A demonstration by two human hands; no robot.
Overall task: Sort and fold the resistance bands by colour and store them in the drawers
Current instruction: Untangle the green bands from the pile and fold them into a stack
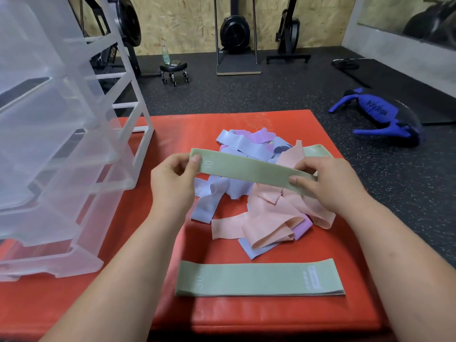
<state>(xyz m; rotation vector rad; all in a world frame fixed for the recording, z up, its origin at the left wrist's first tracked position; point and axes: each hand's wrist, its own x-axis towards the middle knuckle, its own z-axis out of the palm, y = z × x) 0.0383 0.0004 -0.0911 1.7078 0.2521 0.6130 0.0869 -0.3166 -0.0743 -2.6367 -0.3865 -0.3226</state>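
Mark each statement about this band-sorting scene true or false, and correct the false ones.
1. The left hand and the right hand grip one green band above the pile. True.
2. A second green band lies flat on the red mat. True.
3. The pile holds only green bands. False: it also holds blue, pink and purple bands.
4. The clear drawer unit stands left of the pile. True.
5. The gripped band is folded in half. False: it is held out at full length between the hands.
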